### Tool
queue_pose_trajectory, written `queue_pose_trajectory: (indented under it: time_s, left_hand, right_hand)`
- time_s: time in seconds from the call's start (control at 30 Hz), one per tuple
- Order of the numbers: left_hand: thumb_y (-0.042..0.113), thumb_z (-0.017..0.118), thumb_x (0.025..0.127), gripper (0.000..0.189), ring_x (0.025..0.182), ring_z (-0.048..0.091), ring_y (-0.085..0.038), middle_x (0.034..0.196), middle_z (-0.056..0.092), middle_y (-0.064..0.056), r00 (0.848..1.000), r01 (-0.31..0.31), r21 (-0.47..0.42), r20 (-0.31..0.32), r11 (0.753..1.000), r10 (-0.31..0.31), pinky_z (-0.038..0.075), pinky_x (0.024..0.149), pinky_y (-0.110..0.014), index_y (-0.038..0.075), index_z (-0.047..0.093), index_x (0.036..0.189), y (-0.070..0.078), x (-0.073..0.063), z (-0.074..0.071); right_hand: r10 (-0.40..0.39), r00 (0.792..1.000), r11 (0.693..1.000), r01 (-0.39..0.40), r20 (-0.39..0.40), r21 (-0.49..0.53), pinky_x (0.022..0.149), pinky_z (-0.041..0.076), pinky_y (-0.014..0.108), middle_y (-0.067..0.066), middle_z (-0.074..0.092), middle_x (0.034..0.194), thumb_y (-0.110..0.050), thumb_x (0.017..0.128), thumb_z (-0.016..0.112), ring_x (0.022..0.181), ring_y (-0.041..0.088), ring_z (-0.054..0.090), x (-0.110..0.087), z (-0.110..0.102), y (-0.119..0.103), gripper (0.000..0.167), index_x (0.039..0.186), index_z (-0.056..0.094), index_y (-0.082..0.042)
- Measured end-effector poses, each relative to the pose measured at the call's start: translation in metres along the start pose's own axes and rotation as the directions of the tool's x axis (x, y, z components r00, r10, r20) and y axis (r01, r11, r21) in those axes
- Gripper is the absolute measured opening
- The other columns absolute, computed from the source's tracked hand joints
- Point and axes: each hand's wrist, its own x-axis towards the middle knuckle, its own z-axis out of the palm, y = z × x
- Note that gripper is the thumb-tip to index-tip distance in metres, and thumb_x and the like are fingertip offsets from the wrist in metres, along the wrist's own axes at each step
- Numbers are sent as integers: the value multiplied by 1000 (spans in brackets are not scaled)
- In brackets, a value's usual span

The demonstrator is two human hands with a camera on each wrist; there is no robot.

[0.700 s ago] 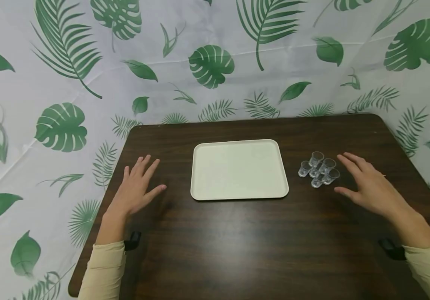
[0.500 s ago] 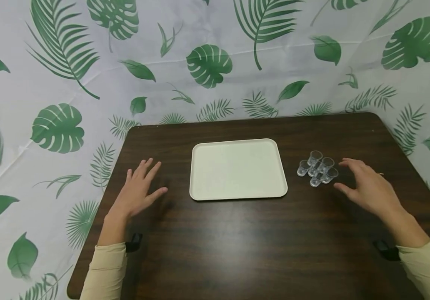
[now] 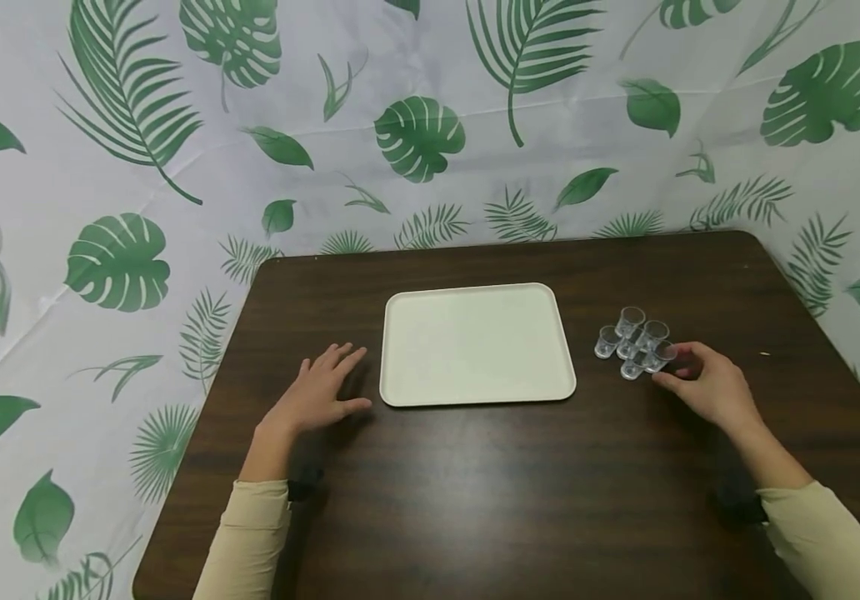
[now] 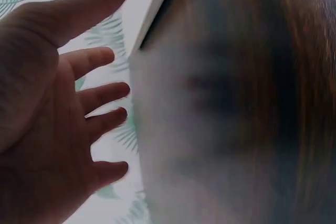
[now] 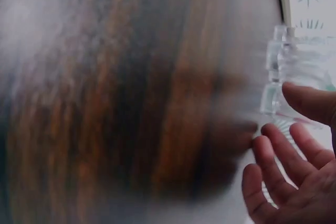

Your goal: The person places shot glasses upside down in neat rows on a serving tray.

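Observation:
Several small clear cups [image 3: 631, 321] stand in a tight cluster on the right side of the table. My right hand [image 3: 715, 387] is at the cluster's right side, thumb and fingers apart near the closest cup [image 3: 659, 357]. In the right wrist view, the thumb [image 5: 310, 103] overlaps the edge of the blurred cups [image 5: 271, 98]; whether it touches one I cannot tell. My left hand [image 3: 317, 396] hovers with spread fingers just left of the pale tray [image 3: 478, 346] and holds nothing. The left wrist view shows its fingers [image 4: 105, 95] extended beside the tray's corner [image 4: 149, 14].
The dark wooden table [image 3: 475, 500] carries the tray near its middle. A white cloth with green leaves [image 3: 422, 137] hangs behind and to the sides. A tiny light speck [image 3: 764, 353] lies right of my right hand.
My right hand has moved left and toward me, up to the cups, its fingers bending. My left hand has moved right, closer to the tray. Cups and tray stay in place.

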Motion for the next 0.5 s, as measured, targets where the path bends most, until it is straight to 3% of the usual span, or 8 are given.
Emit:
queue_pose_trajectory:
  time_s: [0.27,0.5]
  left_hand:
    - [59,70,83,96,145,22,-36,157,29,-16,997,-17,-60,72,998,21,16,109,-67,11,30,155,3,21,21]
    - [61,68,83,98,145,22,-34,158,27,-15,998,-12,-74,67,997,17,18,109,-66,13,26,157,4,26,30]
  right_hand:
    - [-1,1000,999,2,-6,46,70,43,40,25,66,106,-36,89,73,92,37,62,-3,11,13,51,122,60,0]
    - [-7,1000,998,7,-9,62,68,43,36,25,66,104,-38,90,72,89,32,60,3,7,11,50,122,63,-2]
